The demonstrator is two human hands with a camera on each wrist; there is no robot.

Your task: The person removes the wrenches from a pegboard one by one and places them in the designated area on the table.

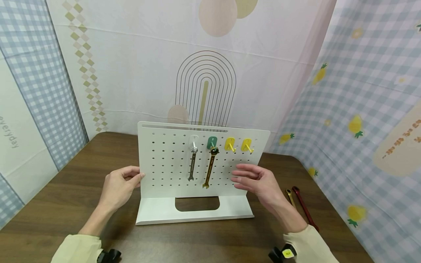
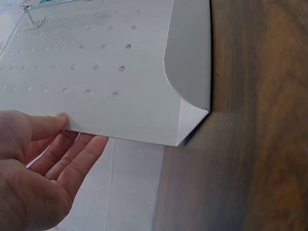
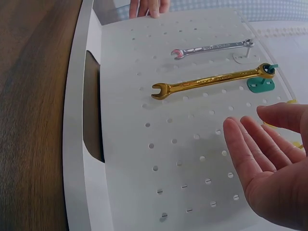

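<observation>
A white pegboard [image 1: 161, 191] stands on the table on its flat base. My left hand [image 1: 120, 184] pinches its left edge; in the left wrist view the thumb lies on the front and fingers [image 2: 79, 161] reach behind. A silver combination wrench [image 1: 192, 165] hangs from a clear-white hook [image 1: 194, 139]. Beside it, a gold combination wrench [image 1: 209, 168] hangs by its ring end from a green hook [image 1: 212, 140]. My right hand [image 1: 258, 182], fingers extended, is in front of the board's right part, holding nothing. Two yellow hooks [image 1: 230, 144] above it carry nothing.
On the brown wooden table [image 1: 184, 241], right of the board, lie a smaller gold wrench [image 1: 291, 198] and a long red wrench [image 1: 305, 207], partly behind my right forearm. Patterned cloth [image 1: 138, 73] hangs behind the table, and checked cloth [image 1: 329, 120] at the right.
</observation>
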